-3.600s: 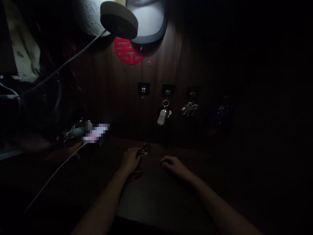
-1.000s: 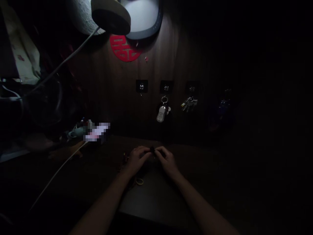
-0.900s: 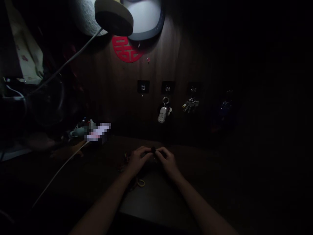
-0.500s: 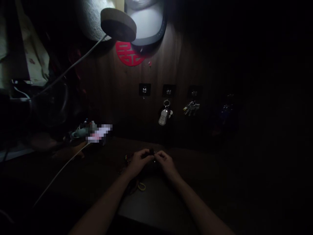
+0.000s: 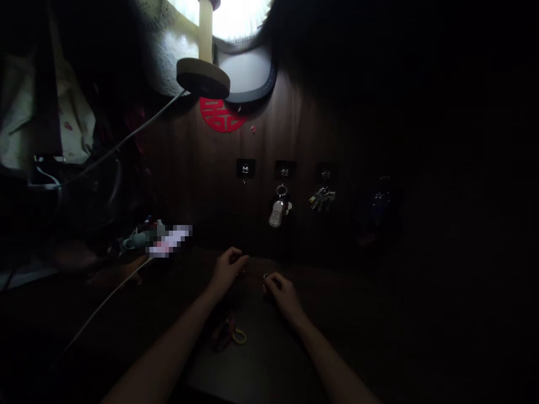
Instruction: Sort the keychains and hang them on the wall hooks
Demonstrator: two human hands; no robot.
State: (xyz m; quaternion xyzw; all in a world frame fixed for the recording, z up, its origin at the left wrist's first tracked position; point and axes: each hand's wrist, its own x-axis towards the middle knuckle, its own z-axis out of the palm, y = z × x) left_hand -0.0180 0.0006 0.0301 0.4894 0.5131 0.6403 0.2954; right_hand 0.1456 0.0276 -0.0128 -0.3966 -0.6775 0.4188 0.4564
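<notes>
My left hand [image 5: 228, 272] is above the dark tabletop with its fingers curled toward the thumb; what they hold, if anything, is lost in the dark. To its right, my right hand [image 5: 284, 292] pinches a small shiny piece [image 5: 266, 276], too small and dim to name. A faint reddish line seems to run between the two hands. Nearer to me, below the left hand, lies a dark reddish tangle [image 5: 223, 332] with a yellow loop [image 5: 239, 336] at its side.
A lit lamp with a round base [image 5: 203, 78] hangs above, trailing a white cord [image 5: 138, 130]. Keys [image 5: 323, 198] and a key fob [image 5: 277, 213] hang from wall hooks. A blurred-out phone-like screen [image 5: 169, 241] with a cable is at left. The right side is very dark.
My hands were close together at a small dark piece; now they are apart, the left further left and the right slightly lower. The whole view has tilted upward a little.
</notes>
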